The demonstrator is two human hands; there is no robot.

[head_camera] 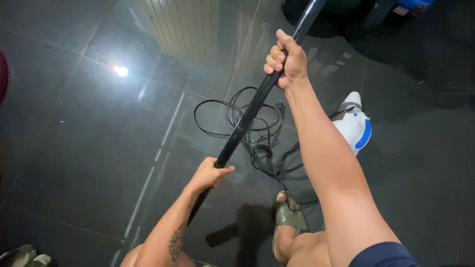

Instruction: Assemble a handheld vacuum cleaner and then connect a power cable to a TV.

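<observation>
Gripping: you have both hands closed on one long black pole [257,101], which runs from the lower middle of the view up and away past the top edge.
Pole, feel: it looks rigid and straight, with no sag along its length, so judge it stiff and fairly light for its reach; the far end is out of view, so anything mounted there could make it top-heavy.
Pole, surface: smooth and glossy black, probably slick in a damp palm; a full wrap holds better than fingertips.
Where to hold: two well-separated grips, as now, give you leverage; the joint or collar near the middle, just above your lower grip, is a natural stop for a hand.
Left hand [210,174]: clamped round the lower part of the pole, fingers curled over it, thumb side toward the floor.
Right hand [287,60]: clamped round the upper part, arm stretched forward, knuckles to the left and thumb up along the shaft.
Hands, spacing: well apart, neither open.
Floor [89,148]: dark glossy tiles with a bright light reflection.
Cable [247,123]: a loose black tangle lies on the floor under the pole, not touching it as far as I can tell.
Appliance [354,126]: a white and blue unit sits just beside your right forearm.
Foot: a green slide sandal [287,217] stands near the cable's trailing loops.
</observation>
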